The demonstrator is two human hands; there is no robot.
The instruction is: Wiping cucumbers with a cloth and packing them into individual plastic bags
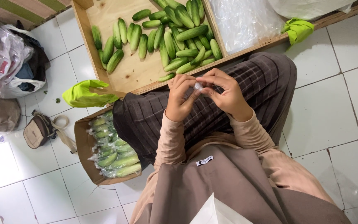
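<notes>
I see, looking down: my left hand [180, 99] & right hand [225, 93] meet over my lap, fingertips pinching a small bit of clear plastic [198, 86] between them. Just beyond is a wooden tray [131, 72] w/ loose green cucumbers [175, 35] piled toward its right side. By my left knee, a brown cardboard box [83, 145] holds plastic-wrapped cucumbers [114, 151]. A small tan bag [38, 130] lies on the white tile floor [332, 112].

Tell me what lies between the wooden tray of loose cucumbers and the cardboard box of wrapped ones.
In the head view, a crumpled lime-green cloth lies between the wooden tray and the cardboard box, at the tray's near corner.
</notes>
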